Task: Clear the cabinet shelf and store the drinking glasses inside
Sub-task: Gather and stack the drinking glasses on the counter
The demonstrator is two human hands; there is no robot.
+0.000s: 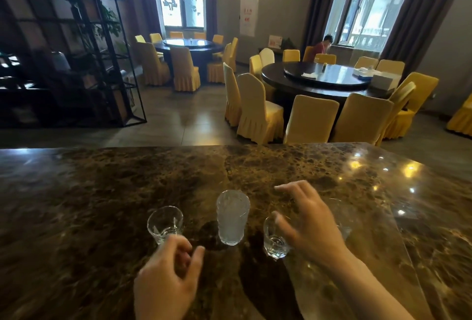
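Two bare forearms reach forward from the near edge of a dark marble counter [102, 192], the widest thing in the scene, where a row of upright drinking glasses waits to be put away; no cabinet shows from here. Biggest of the row is the tall frosted tumbler [233, 217], standing in the middle between the hands and touched by neither. At its left stands a short clear glass [165, 224], and the left hand [166, 284], fingers curled and thumb apart, sits just on the near side of it, fingertips at its base, not yet closed around it. At its right stands a small faceted glass [274, 240], with the right hand [306, 225] spread wide and motion-blurred just above and beside it, thumb near the rim, holding nothing. A fourth, faint glass [342, 217] shows beyond that hand. Every glass stands with its long axis vertical, so a sideways wrap looks the likely grasp, each hand nearest its own outer glass.
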